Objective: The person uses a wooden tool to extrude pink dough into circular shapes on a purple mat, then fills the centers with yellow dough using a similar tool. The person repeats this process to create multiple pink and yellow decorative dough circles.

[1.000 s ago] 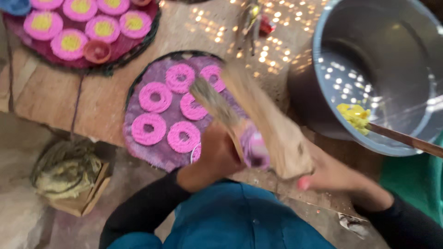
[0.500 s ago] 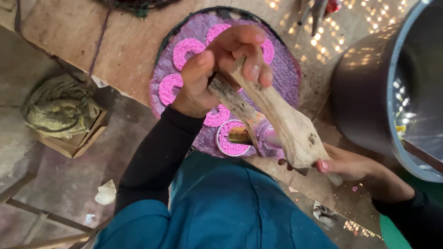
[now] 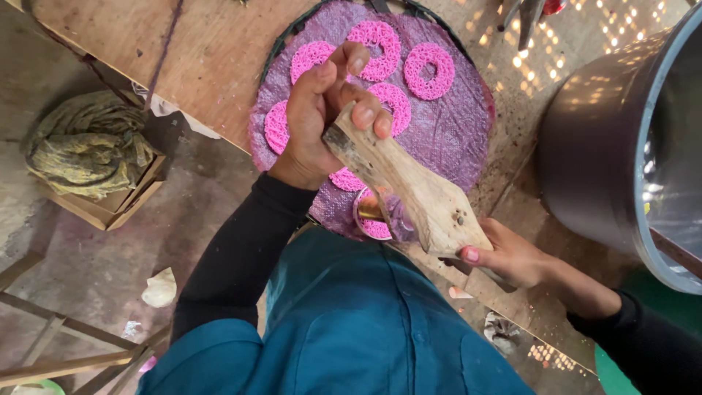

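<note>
Left hand [image 3: 322,117] clamped round the far end of a wooden press [image 3: 409,186], fingers curled tight over its tip. Right hand [image 3: 512,256] gripping the near end from beneath, thumb on the edge. Press tilted over a round purple mat [image 3: 453,139], squeezing a pink ring [image 3: 374,225] onto the near edge. More pink noodle rings [image 3: 429,70] laid out across the mat, far side. Big metal pot [image 3: 614,146] on the right. Crumpled cloth in a small box [image 3: 91,157] off to the left.
</note>
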